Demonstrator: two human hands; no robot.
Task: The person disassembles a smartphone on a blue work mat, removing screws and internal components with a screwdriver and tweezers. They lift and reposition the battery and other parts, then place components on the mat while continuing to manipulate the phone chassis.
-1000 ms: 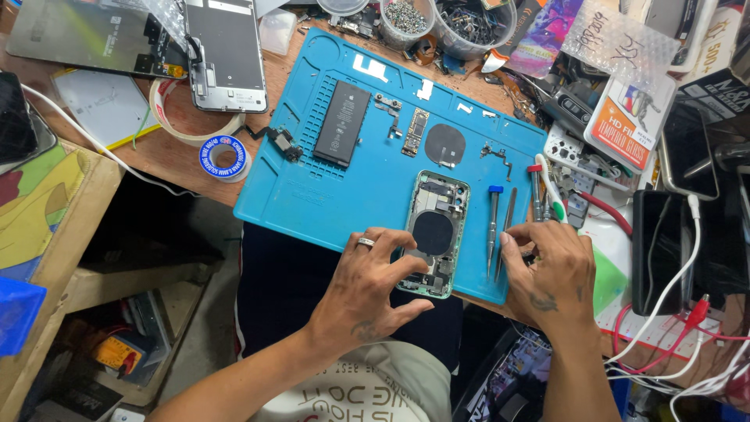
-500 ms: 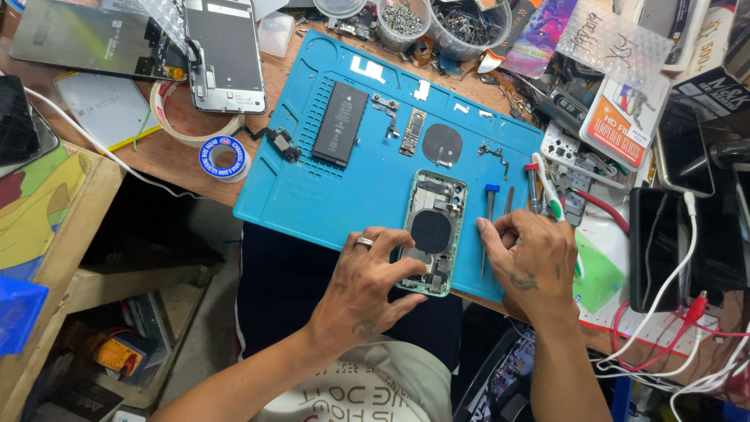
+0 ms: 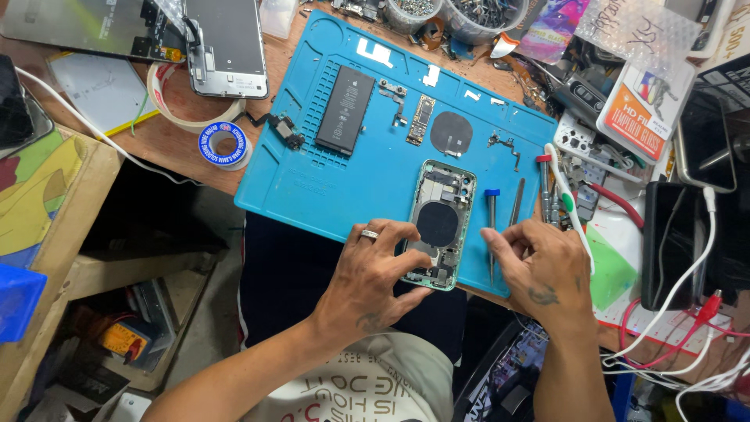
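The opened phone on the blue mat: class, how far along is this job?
Done: the opened phone lies without its black battery, which sits on the blue mat beside small parts. In hand: the left hand steadies the phone; the right hand is at the blue-capped screwdriver. Left: the screen lies apart.

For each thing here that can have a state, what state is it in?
Phone housing: opened, insides exposed, flat on the blue mat.
Battery: out, lying on the mat.
Left hand: resting on the housing's lower edge.
Right hand: at the blue-capped screwdriver; grip unclear.
Detached screen: lying off the mat.
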